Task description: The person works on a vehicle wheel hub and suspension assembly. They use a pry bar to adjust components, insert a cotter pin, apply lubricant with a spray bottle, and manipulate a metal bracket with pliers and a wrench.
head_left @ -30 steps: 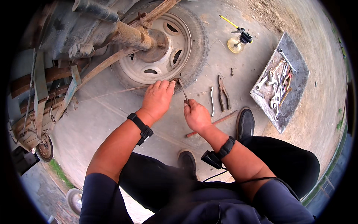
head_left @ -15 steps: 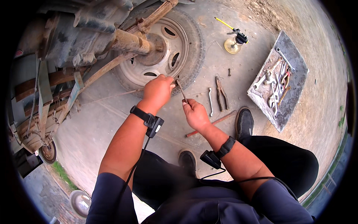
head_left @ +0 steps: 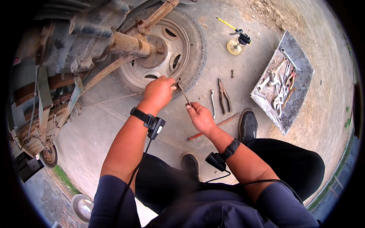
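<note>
My left hand (head_left: 159, 93) is closed in front of the tyre's lower edge, gripping the end of a thin rusty rod (head_left: 123, 97) that runs off to the left under the vehicle. Its fingertips hide the rod's end. Between thumb and fingers, my right hand (head_left: 200, 117) holds a slim metal wrench (head_left: 184, 94), whose small head meets the rod end beside my left fingertips. Behind both hands is a dusty wheel (head_left: 181, 28) on a rusty axle (head_left: 131, 45). On the concrete right of my right hand lie pliers (head_left: 224, 97) and a small wrench (head_left: 213, 104).
A red bar (head_left: 215, 126) lies before my shoes (head_left: 248, 125). A bolt (head_left: 232, 73) sits beyond the pliers, and an oil can (head_left: 236, 45) with a yellow spout stands farther off. At right is a metal tray (head_left: 294, 108) of wrenches. Leaf springs (head_left: 42, 89) hang at left.
The view has shifted slightly. Both hands stay together at the rod end, and the wrench has tilted a little in my right hand.
</note>
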Available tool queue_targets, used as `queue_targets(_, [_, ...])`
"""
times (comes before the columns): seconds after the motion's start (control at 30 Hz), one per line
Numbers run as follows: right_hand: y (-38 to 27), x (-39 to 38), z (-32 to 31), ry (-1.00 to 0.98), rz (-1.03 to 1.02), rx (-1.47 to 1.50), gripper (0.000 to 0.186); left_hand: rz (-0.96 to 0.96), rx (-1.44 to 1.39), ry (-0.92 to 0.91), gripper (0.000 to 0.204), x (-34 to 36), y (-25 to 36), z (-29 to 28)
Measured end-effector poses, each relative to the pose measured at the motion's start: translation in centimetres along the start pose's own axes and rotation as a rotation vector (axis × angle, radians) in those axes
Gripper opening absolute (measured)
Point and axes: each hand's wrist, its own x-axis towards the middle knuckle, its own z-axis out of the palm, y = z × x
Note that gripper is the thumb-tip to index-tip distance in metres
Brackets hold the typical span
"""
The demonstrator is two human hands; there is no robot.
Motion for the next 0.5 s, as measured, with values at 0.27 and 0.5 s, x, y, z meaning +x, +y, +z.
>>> queue_targets(0.27, [-2.6,-0.3,1.1,-0.058,0.21,0.301,0.042,0.024,0.025,0.049,0.019,-0.2,-0.1,0.4])
queue_targets(0.5, [-4.2,-0.5,1.8,-0.052,0.304,0.555,0.04,0.02,0.012,0.066,0.019,-0.5,-0.2,1.0])
